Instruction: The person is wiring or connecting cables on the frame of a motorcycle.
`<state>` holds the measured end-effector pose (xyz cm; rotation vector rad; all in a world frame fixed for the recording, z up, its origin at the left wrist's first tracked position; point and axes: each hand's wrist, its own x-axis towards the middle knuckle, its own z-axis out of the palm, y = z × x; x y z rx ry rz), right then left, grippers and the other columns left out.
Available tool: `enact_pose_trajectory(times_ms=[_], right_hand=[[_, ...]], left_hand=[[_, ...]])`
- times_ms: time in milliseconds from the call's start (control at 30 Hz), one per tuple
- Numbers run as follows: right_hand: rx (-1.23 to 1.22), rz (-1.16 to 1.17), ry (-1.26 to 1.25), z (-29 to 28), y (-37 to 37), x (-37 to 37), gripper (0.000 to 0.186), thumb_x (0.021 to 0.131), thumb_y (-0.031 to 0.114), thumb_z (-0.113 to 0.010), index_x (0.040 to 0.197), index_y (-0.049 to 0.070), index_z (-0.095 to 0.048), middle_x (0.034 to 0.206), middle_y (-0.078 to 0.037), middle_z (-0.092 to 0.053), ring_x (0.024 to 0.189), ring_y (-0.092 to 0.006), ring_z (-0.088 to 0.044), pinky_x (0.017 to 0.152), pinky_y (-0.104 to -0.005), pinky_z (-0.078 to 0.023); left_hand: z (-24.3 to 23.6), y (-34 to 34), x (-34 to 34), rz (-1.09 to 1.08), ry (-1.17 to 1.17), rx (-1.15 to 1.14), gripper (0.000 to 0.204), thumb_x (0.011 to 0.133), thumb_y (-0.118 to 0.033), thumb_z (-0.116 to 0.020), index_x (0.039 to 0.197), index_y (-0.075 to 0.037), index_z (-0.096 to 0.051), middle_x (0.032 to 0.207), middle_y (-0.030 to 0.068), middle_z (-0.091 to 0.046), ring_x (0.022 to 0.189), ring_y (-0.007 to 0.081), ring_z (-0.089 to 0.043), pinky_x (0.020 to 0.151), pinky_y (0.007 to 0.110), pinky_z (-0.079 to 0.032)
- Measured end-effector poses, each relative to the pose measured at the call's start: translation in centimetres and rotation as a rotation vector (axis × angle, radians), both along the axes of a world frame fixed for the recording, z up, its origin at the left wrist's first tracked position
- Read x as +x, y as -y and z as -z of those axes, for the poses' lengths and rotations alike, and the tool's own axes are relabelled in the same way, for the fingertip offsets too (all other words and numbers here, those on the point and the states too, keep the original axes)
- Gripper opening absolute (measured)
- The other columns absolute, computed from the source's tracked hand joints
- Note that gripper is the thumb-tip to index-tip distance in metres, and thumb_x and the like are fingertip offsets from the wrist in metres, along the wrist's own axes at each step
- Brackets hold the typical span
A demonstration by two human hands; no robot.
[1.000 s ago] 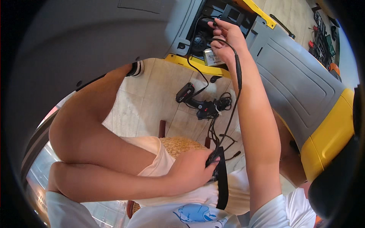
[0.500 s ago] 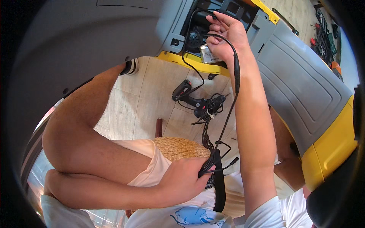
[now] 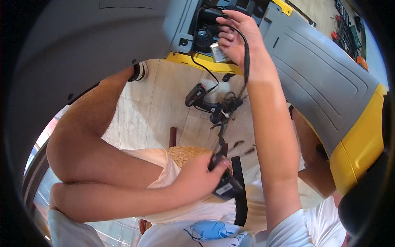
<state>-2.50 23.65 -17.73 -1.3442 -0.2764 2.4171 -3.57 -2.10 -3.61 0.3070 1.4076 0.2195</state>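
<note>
My left hand (image 3: pixel 199 175) is over my lap, wrapped around a black boxy device (image 3: pixel 228 187) with a pale label, blurred by motion. Dark cables (image 3: pixel 222 136) run up from it toward the floor items. My right hand (image 3: pixel 240 39) reaches into the open compartment (image 3: pixel 184 41) of a grey and yellow machine, its fingers curled around a black cable (image 3: pixel 247 61). That cable loops over the palm and down along the wrist. Beside the fingers is a silver block (image 3: pixel 219 53) with a printed label; whether they touch it is unclear. Behind it sits a round black part (image 3: pixel 203 38).
On the wooden floor lies a black pistol-shaped tool (image 3: pixel 207 105) among tangled cables. Small dark pieces (image 3: pixel 238 143) lie nearby. A large dark panel (image 3: pixel 90 37) fills the upper left. The machine's grey cover (image 3: pixel 325 78) is at the right, with a tool case (image 3: pixel 347 39) beyond.
My left hand now holds the black device instead of only a cable bundle. My right hand has moved slightly left, and its fingertips no longer pinch the cable's end as before.
</note>
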Motion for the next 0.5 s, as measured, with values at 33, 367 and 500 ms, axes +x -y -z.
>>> enact_pose_trajectory(times_ms=[33,367,500], right_hand=[[0.008,-0.030,0.010,-0.4,0.4,-0.3,0.019,0.085,0.023,-0.063,0.079,0.004,-0.063,0.063,0.003,-0.047,0.048,-0.0059,-0.034,0.043,-0.0208,-0.029],[0.423,-0.264,0.410,-5.5,4.5,7.4,0.042,0.097,0.042,-0.053,0.096,0.002,-0.066,0.071,0.003,-0.055,0.060,-0.0060,-0.046,0.057,-0.0222,-0.038],[0.574,-0.465,0.504,-9.8,9.1,14.0,0.040,0.098,0.042,-0.050,0.101,0.005,-0.065,0.082,0.001,-0.060,0.073,-0.0078,-0.053,0.068,-0.0246,-0.043]], left_hand=[[0.5,0.0,-0.2,-0.161,0.052,-0.095,0.038,0.095,-0.036,-0.060,0.097,0.002,-0.064,0.079,0.0072,-0.065,0.071,0.0154,-0.059,0.067,0.031,-0.048],[-0.5,-4.5,-1.9,-0.397,0.078,-0.099,0.033,0.097,-0.039,-0.054,0.106,-0.008,-0.062,0.097,0.0038,-0.066,0.087,0.0154,-0.065,0.078,0.033,-0.052],[-1.1,-4.9,-1.7,-0.363,0.113,-0.056,0.038,0.098,-0.045,-0.049,0.104,-0.011,-0.063,0.097,0.0033,-0.067,0.089,0.0174,-0.066,0.081,0.037,-0.054]])
